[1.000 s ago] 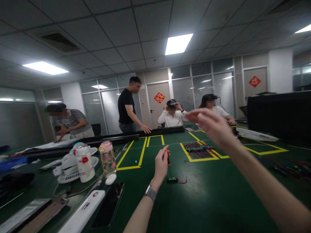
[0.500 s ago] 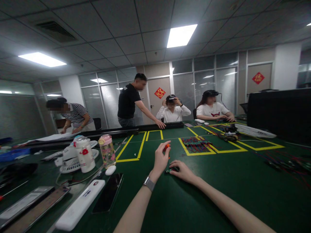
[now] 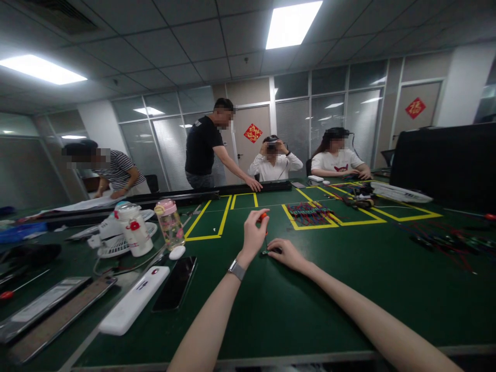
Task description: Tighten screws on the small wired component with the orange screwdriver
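Observation:
My left hand (image 3: 253, 235) is closed around the orange handle of a screwdriver (image 3: 264, 216). The tool stands nearly upright, its shaft pointing down at a small green circuit board (image 3: 265, 253) on the green table (image 3: 248, 310). Low beside it, my right hand (image 3: 290, 255) has its fingers closed on the board's right side. A dark part shows under those fingers, too small to make out. Whether the screwdriver's tip sits in a screw cannot be seen.
Left of my arms lie a black phone (image 3: 175, 283), a white oblong device (image 3: 134, 300) and a pink-lidded bottle (image 3: 169, 225). Bundled wired boards (image 3: 310, 214) lie inside yellow tape at the right. Across the table a standing person's hand (image 3: 253, 184) rests on a long black bar (image 3: 273, 187).
The view has tilted down, so the table's near edge now shows. My hands keep the same hold on the screwdriver and board. A seated person's hands shift on a head-worn device.

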Demonstrator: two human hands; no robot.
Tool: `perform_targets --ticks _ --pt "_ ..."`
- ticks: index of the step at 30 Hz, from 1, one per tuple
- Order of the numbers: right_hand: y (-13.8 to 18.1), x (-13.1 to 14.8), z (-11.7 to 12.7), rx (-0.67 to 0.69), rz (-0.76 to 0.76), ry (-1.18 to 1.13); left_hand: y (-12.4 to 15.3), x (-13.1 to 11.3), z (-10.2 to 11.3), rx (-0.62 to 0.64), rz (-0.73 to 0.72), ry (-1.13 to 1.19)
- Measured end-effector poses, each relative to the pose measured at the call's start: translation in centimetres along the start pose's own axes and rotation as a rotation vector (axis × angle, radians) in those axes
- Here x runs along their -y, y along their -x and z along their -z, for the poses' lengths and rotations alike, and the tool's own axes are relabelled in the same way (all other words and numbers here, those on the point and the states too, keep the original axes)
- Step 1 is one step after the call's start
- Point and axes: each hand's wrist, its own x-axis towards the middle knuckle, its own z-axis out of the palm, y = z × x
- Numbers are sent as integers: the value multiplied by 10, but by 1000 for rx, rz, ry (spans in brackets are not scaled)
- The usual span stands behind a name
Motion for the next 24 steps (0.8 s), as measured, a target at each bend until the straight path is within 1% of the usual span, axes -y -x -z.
perform_targets --ticks 2,4,9,11,14,16,18,21,22,24 --pt "0 1 -1 -14 -18 -14 0 1 1 -49 15 -60" --pt "0 1 -1 -17 -24 -34 0 1 2 -54 28 -49" --pt "0 -3 -1 -4 -68 -109 -4 5 4 45 128 186" --pt "-1 -5 0 4 -89 -128 -4 6 4 29 129 162" --pt "-1 -5 1 8 -100 -130 -3 5 5 -51 77 32" --pt "0 -4 1 5 -105 -129 -3 5 6 -65 71 12" --pt "0 -3 2 5 -105 -131 -5 7 6 -20 112 93" --pt "0 -2 2 9 -99 -130 -8 11 6 65 211 266" --pt "0 -3 1 9 -94 -127 -8 12 5 63 216 274" --pt "0 -4 1 6 -82 -120 -7 13 6 19 165 202"
